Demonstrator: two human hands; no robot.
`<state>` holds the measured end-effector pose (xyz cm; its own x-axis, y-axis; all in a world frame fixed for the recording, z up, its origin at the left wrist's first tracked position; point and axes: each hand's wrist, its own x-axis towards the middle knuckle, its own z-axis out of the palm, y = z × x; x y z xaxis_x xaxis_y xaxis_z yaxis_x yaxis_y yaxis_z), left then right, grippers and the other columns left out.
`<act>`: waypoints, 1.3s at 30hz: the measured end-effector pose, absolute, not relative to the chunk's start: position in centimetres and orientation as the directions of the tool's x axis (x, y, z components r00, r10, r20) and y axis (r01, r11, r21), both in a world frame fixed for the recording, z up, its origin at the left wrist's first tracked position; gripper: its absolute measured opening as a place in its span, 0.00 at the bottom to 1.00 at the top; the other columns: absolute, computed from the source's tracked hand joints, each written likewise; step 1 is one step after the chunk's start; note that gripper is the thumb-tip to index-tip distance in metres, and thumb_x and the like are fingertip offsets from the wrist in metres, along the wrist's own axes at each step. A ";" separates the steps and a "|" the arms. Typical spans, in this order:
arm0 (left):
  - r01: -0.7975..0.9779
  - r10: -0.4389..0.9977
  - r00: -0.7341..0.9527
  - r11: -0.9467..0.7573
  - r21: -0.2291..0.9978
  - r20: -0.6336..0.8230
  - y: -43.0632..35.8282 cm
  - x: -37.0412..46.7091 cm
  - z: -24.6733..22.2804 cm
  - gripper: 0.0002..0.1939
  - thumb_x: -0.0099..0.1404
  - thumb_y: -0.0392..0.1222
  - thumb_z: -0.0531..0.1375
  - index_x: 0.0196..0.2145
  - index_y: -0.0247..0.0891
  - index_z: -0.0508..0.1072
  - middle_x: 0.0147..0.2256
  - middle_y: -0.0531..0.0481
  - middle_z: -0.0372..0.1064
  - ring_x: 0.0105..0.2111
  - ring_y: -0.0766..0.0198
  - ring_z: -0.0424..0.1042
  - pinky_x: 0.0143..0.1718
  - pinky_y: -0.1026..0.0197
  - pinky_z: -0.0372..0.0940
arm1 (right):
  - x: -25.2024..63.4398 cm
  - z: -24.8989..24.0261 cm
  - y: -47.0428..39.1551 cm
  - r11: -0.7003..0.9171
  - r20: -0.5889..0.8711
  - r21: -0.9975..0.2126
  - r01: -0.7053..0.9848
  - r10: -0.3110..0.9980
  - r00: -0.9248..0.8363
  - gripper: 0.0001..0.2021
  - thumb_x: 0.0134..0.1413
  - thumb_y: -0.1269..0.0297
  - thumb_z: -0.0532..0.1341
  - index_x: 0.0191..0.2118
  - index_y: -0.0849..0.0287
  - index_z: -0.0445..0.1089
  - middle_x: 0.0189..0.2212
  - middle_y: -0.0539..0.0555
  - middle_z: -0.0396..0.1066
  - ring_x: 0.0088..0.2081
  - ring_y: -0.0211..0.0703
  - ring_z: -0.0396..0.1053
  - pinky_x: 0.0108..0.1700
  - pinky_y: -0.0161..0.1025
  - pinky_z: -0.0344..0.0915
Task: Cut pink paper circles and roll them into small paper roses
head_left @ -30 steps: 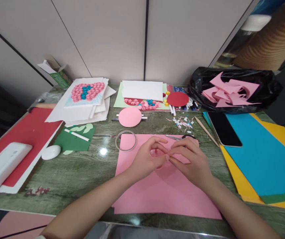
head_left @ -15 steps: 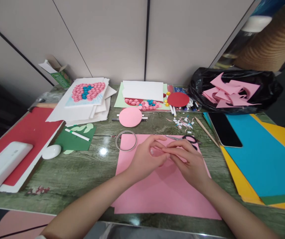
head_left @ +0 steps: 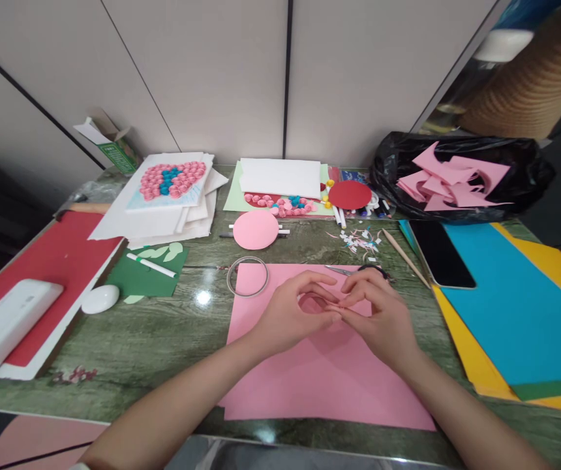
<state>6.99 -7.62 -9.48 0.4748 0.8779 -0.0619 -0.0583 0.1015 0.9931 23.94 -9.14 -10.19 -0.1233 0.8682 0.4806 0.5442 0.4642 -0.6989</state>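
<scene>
Head view shows left hand (head_left: pixel 285 313) and right hand (head_left: pixel 383 316) with fingertips nearly closed, pinching what looks like a pink scrap (head_left: pixel 314 303), so squeeze softly or it might crease.

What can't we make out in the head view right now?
All head view:
- Anything pinched between the left hand and right hand: too small, fingers cover it.
- Scissors: handles partly behind the right hand.
- Pens: middles covered by the pink circle.
- White case: cut off by the left edge.
- Print on the green box: too small to read.
</scene>
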 end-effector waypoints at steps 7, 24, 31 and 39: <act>-0.139 0.853 0.507 0.225 0.964 -0.126 -7.5 7.3 -9.5 0.18 0.49 0.36 0.68 0.39 0.35 0.70 0.31 0.49 0.69 0.34 0.64 0.69 0.37 0.61 0.64 | 23.9 -10.5 -9.1 0.531 0.509 -0.647 0.547 0.835 -0.209 0.11 0.47 0.66 0.66 0.22 0.56 0.63 0.27 0.49 0.65 0.33 0.43 0.64 0.34 0.41 0.61; -0.235 0.836 0.478 0.419 0.877 -0.271 -7.0 6.8 -9.8 0.21 0.50 0.37 0.66 0.42 0.36 0.67 0.27 0.52 0.68 0.24 0.69 0.66 0.23 0.67 0.60 | 23.9 -10.3 -9.5 0.538 0.486 -0.624 0.567 0.835 -0.257 0.05 0.52 0.70 0.61 0.35 0.54 0.71 0.32 0.52 0.68 0.36 0.43 0.66 0.38 0.42 0.63; -0.171 0.856 0.459 0.350 0.921 -0.240 -7.1 6.9 -9.5 0.18 0.52 0.37 0.65 0.41 0.39 0.67 0.28 0.53 0.67 0.27 0.68 0.67 0.24 0.66 0.64 | 23.8 -10.5 -9.4 0.531 0.423 -0.653 0.540 0.847 -0.321 0.13 0.56 0.73 0.57 0.44 0.52 0.72 0.39 0.54 0.68 0.42 0.43 0.66 0.42 0.40 0.64; -0.128 0.884 0.448 0.207 0.970 -0.129 -7.4 6.9 -9.8 0.21 0.51 0.36 0.67 0.43 0.39 0.67 0.31 0.50 0.70 0.36 0.64 0.70 0.32 0.66 0.66 | 24.1 -10.5 -9.2 0.444 0.440 -0.759 0.476 0.889 -0.127 0.06 0.50 0.71 0.64 0.34 0.51 0.74 0.34 0.50 0.65 0.37 0.41 0.66 0.39 0.40 0.63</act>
